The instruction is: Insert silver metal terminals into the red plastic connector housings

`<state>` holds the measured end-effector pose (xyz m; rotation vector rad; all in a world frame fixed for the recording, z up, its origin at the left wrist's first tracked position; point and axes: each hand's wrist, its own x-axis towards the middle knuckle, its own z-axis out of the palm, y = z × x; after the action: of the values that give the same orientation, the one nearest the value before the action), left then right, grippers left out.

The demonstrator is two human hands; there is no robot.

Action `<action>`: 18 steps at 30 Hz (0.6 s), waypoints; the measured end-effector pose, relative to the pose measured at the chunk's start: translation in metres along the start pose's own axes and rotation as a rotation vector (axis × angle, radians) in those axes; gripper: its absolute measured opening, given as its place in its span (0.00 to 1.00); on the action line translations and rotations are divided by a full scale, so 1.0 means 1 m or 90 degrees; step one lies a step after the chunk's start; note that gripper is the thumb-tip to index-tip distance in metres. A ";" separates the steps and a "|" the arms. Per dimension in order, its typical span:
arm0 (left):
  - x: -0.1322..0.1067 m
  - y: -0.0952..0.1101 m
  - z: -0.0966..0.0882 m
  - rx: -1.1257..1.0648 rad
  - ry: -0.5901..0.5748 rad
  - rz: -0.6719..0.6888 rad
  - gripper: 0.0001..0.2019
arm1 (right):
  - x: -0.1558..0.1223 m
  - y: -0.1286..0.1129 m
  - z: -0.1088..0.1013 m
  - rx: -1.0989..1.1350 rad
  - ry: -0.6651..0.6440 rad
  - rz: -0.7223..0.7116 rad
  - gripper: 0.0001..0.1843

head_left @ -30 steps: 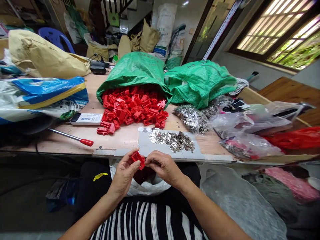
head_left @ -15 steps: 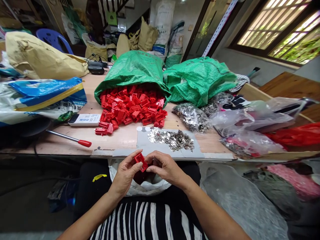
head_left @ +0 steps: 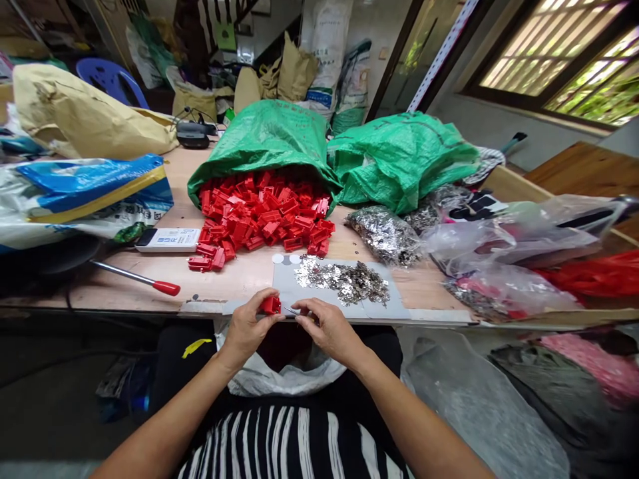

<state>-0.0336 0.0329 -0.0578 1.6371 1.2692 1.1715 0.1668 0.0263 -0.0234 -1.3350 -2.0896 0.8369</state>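
My left hand [head_left: 250,324] is closed around a small red plastic housing [head_left: 271,305] at the front edge of the table. Facing it, my right hand [head_left: 327,330] pinches a thin pointed metal tool [head_left: 292,311], its tip directed at the housing. Most of the tool is hidden by my fingers. Just beyond my hands, a heap of small shiny metal pieces [head_left: 357,283] lies on a grey sheet [head_left: 284,286]. Farther back, a pile of red plastic housings [head_left: 264,209] spills from a green woven sack [head_left: 272,136]. Below my hands, a white sack [head_left: 294,386] stands open on my lap.
A second green sack [head_left: 399,156] and a clear bag of metal pieces [head_left: 384,236] are at right, near more plastic bags [head_left: 509,286]. At left are a lever with a red grip [head_left: 166,288], a white box [head_left: 172,239] and a blue-and-white bag [head_left: 94,193].
My left hand has raised and turned the red housing toward the table edge. The thin metal tool now shows at my right fingertips, and my hands are slightly farther apart.
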 end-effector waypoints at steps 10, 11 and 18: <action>0.009 -0.002 -0.002 0.025 -0.042 0.011 0.21 | 0.015 0.001 0.001 -0.043 -0.036 -0.054 0.09; 0.009 -0.003 -0.002 0.023 -0.041 0.013 0.21 | 0.016 0.001 0.001 -0.046 -0.040 -0.059 0.10; 0.009 -0.010 -0.002 0.055 -0.052 0.054 0.20 | 0.016 0.002 0.004 -0.082 -0.045 -0.040 0.09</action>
<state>-0.0379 0.0440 -0.0640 1.7992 1.2241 1.1020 0.1587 0.0410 -0.0258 -1.3141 -2.2626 0.7447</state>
